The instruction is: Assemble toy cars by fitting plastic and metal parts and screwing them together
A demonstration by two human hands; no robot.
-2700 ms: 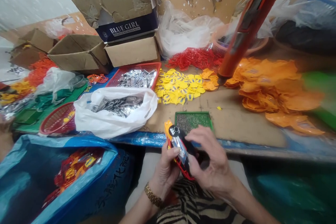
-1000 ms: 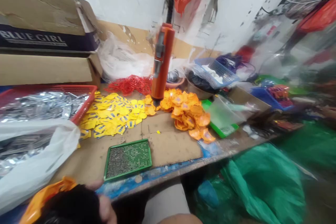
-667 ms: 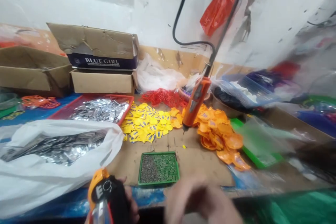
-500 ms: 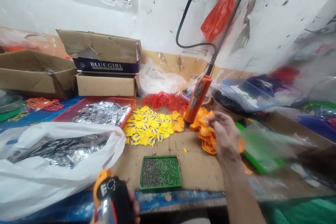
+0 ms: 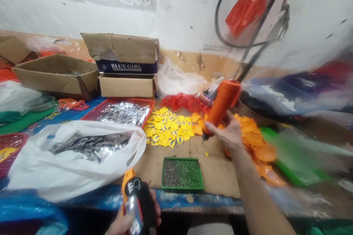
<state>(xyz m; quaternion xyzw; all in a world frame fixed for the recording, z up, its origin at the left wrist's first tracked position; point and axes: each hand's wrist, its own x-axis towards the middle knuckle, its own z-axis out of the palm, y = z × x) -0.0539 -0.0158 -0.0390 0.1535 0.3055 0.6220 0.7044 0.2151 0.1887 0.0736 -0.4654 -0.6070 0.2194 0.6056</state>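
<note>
My right hand point(image 5: 227, 134) is wrapped round the lower end of an orange electric screwdriver point(image 5: 220, 104) that hangs on a black cable over the bench. Its tip points down toward the brown bench top. My left hand point(image 5: 129, 222) sits at the bottom edge, closed on a small black, orange and red assembly with a silver strip point(image 5: 138, 202). A green tray of tiny screws point(image 5: 182, 173) lies between the two hands, near the bench's front edge.
Yellow tags point(image 5: 168, 128), orange tags point(image 5: 256, 143) and red wire pieces point(image 5: 183, 102) are piled on the bench. A white bag point(image 5: 74, 161) and a red basket point(image 5: 124, 112) hold silver parts. Cardboard boxes point(image 5: 124, 64) line the back wall. A green tray point(image 5: 292, 165) lies right.
My right hand rose from beside my left, reached across the bench and closed on the hanging screwdriver. My left hand kept hold of the assembly. The view swung up and left.
</note>
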